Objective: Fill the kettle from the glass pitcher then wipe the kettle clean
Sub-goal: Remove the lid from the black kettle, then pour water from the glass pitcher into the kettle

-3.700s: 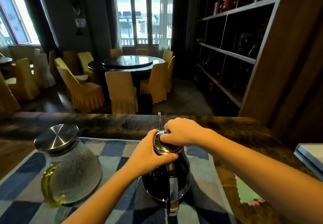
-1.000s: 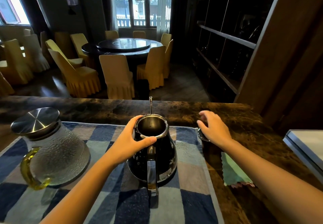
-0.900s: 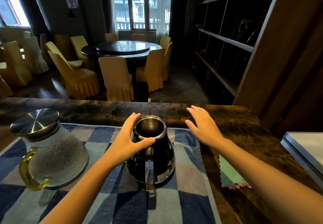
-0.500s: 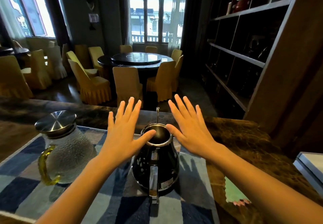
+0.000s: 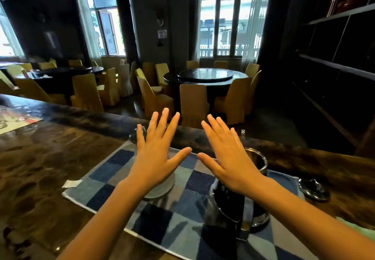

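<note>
The dark steel kettle [image 5: 257,215] stands lidless on the blue checked cloth [image 5: 178,217], its handle toward me and its thin spout tip [image 5: 242,132] at the far side. Its lid [image 5: 313,189] lies on the counter to the right. My right hand [image 5: 227,156] hovers flat above the kettle, fingers spread, holding nothing. My left hand [image 5: 158,152] is raised the same way in front of the glass pitcher [image 5: 162,186], hiding most of it; only its ribbed base shows.
The dark marble counter [image 5: 50,158] runs left to right, with printed paper [image 5: 14,121] at the far left and a green cloth [image 5: 349,223] at the right edge. Beyond are round tables with yellow-covered chairs [image 5: 192,101] and dark shelving [image 5: 334,67] on the right.
The lid came off the kettle and was set down on the right. Both hands then let go and rose, spread flat. The view has swung left.
</note>
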